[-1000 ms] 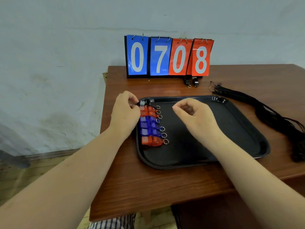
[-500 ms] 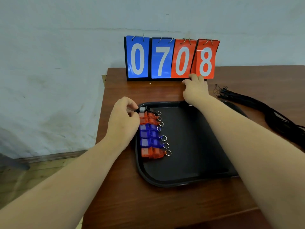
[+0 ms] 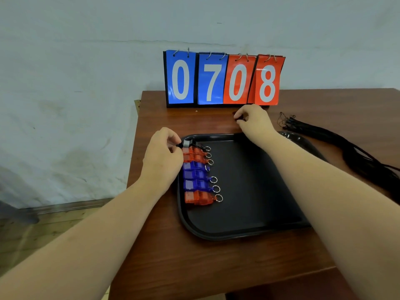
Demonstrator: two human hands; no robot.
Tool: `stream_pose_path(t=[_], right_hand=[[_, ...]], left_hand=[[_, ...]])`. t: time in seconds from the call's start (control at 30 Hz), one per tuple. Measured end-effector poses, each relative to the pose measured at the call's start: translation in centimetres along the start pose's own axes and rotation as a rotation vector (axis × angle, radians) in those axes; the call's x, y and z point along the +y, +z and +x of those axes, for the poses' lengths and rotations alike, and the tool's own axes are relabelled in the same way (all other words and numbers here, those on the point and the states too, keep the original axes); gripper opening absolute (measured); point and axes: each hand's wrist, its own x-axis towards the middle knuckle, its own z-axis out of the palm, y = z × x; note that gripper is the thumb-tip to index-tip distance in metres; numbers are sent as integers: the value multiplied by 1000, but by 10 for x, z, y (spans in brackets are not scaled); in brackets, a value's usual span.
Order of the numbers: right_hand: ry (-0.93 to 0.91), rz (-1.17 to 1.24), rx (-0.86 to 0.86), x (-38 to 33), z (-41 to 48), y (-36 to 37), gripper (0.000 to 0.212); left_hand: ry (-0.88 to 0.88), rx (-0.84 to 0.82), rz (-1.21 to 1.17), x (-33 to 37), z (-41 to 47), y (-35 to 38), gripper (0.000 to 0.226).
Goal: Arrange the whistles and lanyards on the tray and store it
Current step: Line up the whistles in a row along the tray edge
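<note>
Flip scoreboard (image 3: 224,80) on wooden table (image 3: 216,263)

Even, soft indoor light, faint shadows, slight wide-angle bending and softness at edges.

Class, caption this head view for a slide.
Left hand pinches the top whistle on the tray; right hand pinches a small dark item by the scoreboard.

Left grip (image 3: 162,156), right grip (image 3: 253,120): both in curled-finger pinches.
</note>
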Motion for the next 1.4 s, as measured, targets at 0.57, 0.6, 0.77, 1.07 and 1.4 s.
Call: stream_pose_path(t=[0.57, 0.6, 0.77, 1.07, 1.4], right_hand=[[208, 914, -234, -58, -204, -37, 25], [166, 859, -240, -58, -211, -36, 26], [-118, 617, -297, -54, -219, -37, 24], [-338, 237, -332, -60, -224, -24, 31], [-336, 228, -224, -60, -224, -19, 23]], left_hand=[[49, -16, -7, -1, -2, -3, 21], [50, -17, -7, -2, -2, -3, 20], [37, -21, -18, -3, -1, -2, 22], [54, -13, 5, -8, 3, 0, 21], [56, -10, -7, -7, 1, -1, 20]])
